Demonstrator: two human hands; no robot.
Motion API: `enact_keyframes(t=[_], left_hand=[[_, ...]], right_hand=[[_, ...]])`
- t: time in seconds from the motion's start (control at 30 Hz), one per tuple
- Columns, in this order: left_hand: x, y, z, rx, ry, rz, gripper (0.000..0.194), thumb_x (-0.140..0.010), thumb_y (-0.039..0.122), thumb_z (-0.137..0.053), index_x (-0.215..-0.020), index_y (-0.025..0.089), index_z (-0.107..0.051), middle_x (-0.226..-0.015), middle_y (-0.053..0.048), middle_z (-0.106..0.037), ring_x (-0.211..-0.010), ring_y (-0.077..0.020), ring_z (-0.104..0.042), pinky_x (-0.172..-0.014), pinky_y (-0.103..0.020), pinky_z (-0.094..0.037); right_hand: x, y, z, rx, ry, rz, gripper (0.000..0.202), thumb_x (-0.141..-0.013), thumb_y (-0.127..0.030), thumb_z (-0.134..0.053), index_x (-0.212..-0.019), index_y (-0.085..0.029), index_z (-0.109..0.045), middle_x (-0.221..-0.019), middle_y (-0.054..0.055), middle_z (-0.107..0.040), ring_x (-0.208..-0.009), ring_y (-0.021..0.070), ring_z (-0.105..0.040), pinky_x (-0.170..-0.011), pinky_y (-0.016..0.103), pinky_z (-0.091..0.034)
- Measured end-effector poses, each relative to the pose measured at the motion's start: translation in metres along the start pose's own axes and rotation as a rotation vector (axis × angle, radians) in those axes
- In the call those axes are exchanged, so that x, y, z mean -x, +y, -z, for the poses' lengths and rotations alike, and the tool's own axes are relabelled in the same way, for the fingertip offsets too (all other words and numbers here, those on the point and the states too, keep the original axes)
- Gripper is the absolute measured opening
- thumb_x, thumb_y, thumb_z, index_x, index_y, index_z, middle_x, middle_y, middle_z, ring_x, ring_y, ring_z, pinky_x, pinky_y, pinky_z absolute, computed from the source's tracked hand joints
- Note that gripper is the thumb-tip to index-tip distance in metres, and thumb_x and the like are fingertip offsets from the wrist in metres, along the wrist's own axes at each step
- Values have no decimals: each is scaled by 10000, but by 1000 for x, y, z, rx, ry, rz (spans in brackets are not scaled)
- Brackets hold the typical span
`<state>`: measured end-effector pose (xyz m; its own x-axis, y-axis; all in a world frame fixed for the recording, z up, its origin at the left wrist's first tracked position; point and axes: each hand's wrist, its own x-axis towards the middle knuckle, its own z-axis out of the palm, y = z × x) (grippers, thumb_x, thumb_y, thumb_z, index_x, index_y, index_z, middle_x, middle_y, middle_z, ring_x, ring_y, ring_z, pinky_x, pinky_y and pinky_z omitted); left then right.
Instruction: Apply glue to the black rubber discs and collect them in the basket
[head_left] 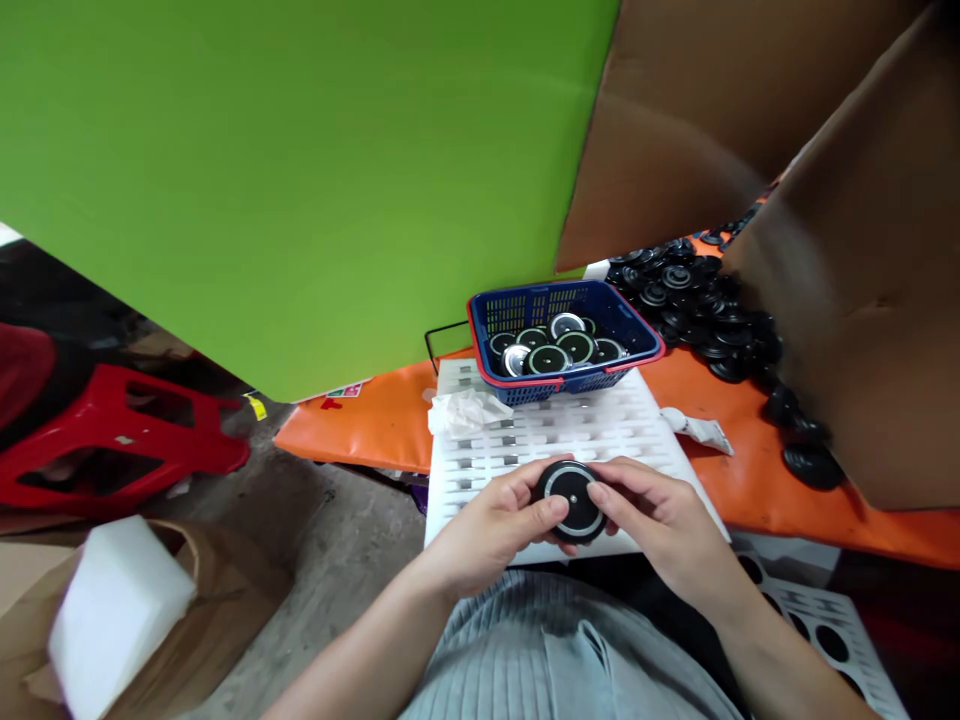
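A round black disc (574,512) with a pale ring and a small centre dot is held between both hands, above the near part of a white slotted board (551,425). My left hand (504,517) grips its left side, thumb on the top face. On the right side, my right hand (660,510) pinches it, its thumb also on the face. Beyond the hands, a blue basket (525,388) with a red rim holds several black and silver discs (548,359). Crumpled white tissue (466,411) lies on the board left of the basket.
Many black discs (720,320) are heaped on the orange surface (375,415) at the right, beside cardboard (862,270). A green panel (300,180) stands behind. A white crumpled packet (701,431) lies right of the board. Red stool (120,435) and paper bag (225,610) are at left.
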<state>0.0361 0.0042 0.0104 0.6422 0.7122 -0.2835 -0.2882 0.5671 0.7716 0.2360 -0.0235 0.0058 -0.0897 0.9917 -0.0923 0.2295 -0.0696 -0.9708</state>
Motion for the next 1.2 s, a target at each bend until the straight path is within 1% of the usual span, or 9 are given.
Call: enact_keyframes(t=[0.17,0.3,0.5,0.6,0.7,0.8,0.97,1.07,1.2], left_hand=[[0,1,2,-87,-37,-33,413,-896,364,-647,-1264,177,-639,-1061,-119,-703,-932,-198,-652,-751,-267,-530],[1,0,0,-171,75,-41,342,-918,411,-598,-1049,116,-712,-930,-119,-715,-753,-168,-658,-723,-284,-538],[-3,-1,-2,-251,162,-110,340,-877,443,-636,-896,117,-731,-768,-89,-697,-632,-163,-631,-621,-272,-525],[-5,2,2,-306,168,-86,320,-865,436,-645,-839,130,-734,-749,-80,-694,-641,-181,-643,-636,-294,-529],[-4,9,6,-408,84,-43,311,-893,423,-603,-885,141,-736,-791,-80,-693,-655,-184,-648,-635,-298,-523],[-1,20,7,-415,73,-93,341,-917,434,-568,-1016,144,-719,-840,-78,-680,-672,-174,-649,-646,-295,-525],[0,31,2,-291,212,-253,600,-870,479,-639,-1349,132,-534,-981,-108,-681,-781,-179,-653,-715,-303,-535],[-1,25,-1,-284,206,-203,634,-869,503,-631,-1344,96,-529,-990,-134,-686,-774,-183,-656,-706,-311,-527],[1,18,3,-300,207,-145,582,-862,472,-654,-1300,99,-566,-972,-125,-687,-755,-165,-641,-707,-308,-522]], right_hand=[[-6,7,2,-237,-68,-187,353,-832,-433,-704,-1092,-195,-722,-793,10,-670,-594,93,-550,-579,237,-508],[-8,8,1,-285,-69,-228,340,-825,-422,-715,-1071,-188,-712,-790,9,-674,-595,88,-540,-585,231,-483],[-16,4,-7,-179,-24,-171,307,-822,-467,-692,-878,-165,-697,-607,-19,-581,-545,99,-491,-519,226,-424],[-23,3,-6,-115,-142,-191,329,-843,-487,-657,-940,-176,-697,-663,-3,-629,-576,112,-547,-516,217,-439],[-26,-9,-3,-7,-277,-115,322,-894,-471,-593,-1031,-200,-699,-781,17,-687,-625,116,-581,-523,209,-455],[-38,-37,3,102,-219,38,324,-905,-457,-580,-956,-174,-728,-744,25,-692,-587,117,-567,-499,218,-460],[-132,-79,11,212,88,134,274,-899,-394,-620,-1010,-158,-703,-792,8,-664,-613,83,-532,-525,193,-432],[-209,-79,-6,288,57,21,205,-893,-313,-653,-972,-126,-680,-723,-9,-629,-552,77,-532,-515,214,-460],[-261,-68,-31,316,27,-19,277,-962,-353,-560,-1120,-131,-614,-1055,49,-650,-872,142,-657,-758,326,-565]])
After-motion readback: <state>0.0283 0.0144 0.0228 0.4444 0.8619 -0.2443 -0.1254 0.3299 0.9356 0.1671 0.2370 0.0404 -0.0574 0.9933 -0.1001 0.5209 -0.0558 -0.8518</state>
